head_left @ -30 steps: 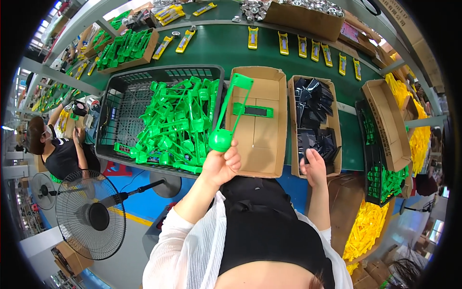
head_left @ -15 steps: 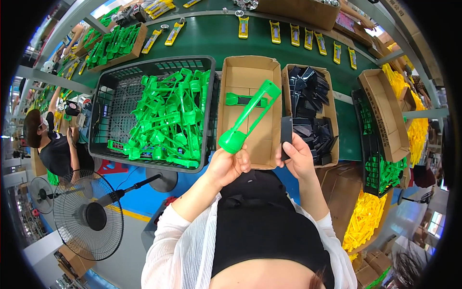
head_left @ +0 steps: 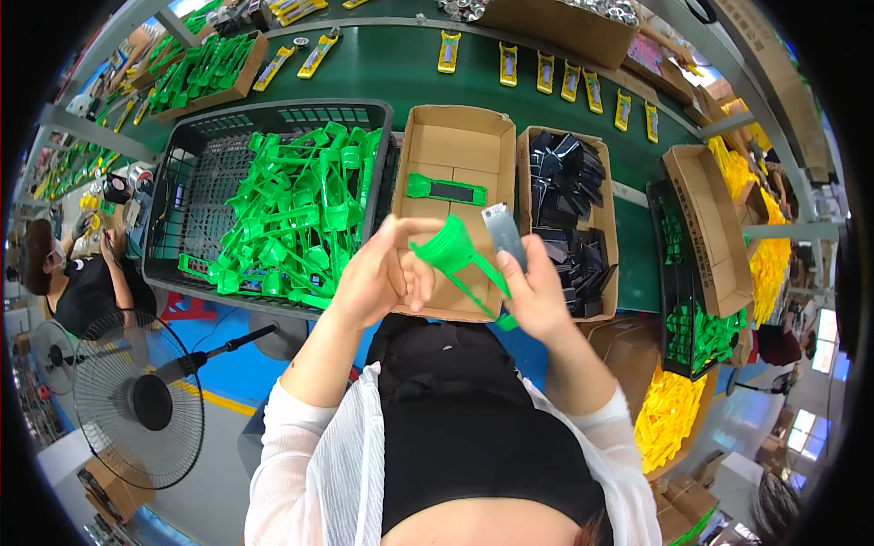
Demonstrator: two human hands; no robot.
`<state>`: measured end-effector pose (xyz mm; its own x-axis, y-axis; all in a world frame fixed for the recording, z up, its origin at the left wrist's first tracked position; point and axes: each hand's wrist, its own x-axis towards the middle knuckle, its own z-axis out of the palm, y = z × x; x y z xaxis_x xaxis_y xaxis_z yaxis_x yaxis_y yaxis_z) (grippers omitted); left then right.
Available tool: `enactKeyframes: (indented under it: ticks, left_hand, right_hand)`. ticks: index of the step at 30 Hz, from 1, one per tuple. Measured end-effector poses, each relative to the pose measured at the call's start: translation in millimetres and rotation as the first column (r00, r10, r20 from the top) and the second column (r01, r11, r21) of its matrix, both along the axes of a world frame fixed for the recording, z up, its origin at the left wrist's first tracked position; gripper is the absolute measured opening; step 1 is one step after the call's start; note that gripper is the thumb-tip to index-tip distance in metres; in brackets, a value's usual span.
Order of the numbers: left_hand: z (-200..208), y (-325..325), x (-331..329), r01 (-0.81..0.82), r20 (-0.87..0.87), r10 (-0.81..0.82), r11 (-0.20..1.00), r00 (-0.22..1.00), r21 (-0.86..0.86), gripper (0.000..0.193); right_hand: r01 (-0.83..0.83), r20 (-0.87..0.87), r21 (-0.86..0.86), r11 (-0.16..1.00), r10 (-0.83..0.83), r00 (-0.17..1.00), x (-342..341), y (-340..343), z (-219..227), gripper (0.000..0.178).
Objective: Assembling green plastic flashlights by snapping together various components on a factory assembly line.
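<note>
A green plastic frame (head_left: 452,247) with a wide cup-like end is tilted between my two hands, its narrow end down to the right. My left hand (head_left: 375,278) has its fingers curled at the cup end, with the index finger along the rim. My right hand (head_left: 541,284) pinches a flat dark rectangular panel (head_left: 503,231), its shiny face up, close beside the frame's slim arms. Whether the right fingers also touch the frame is hard to see. Beyond them, another green frame with a dark panel in it (head_left: 448,189) lies inside an open cardboard box (head_left: 458,136).
At left, a black crate (head_left: 164,223) holds many green frames. A cardboard box (head_left: 612,273) of dark panels stands at right. Yellow packs (head_left: 508,65) lie along the green conveyor (head_left: 391,64). A fan (head_left: 150,402) and a person (head_left: 91,282) are at left.
The green frame has been turned over, so its cup end now points up left and its narrow end down right. My right hand brought the panel leftward, beside the frame.
</note>
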<state>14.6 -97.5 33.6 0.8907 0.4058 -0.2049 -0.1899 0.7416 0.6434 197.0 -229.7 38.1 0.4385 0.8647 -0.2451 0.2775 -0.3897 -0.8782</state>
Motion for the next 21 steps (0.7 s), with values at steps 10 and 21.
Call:
enactKeyframes:
  ticks: [10, 21]
  left_hand:
    - [-16, -6, -13, -0.221, 0.034, 0.219, 0.972, 0.975, 0.081, 0.029]
    - [8, -25, 7, -0.241, -0.291, 0.581, 0.668, 0.760, 0.704, 0.034]
  right_hand:
    - [0.090, -0.684, 0.070, 0.993, -0.018, 0.729, -58, -8, 29, 0.013]
    - [0.158, -0.468, 0.129, 0.979, -0.080, 0.880, -74, -8, 17, 0.015]
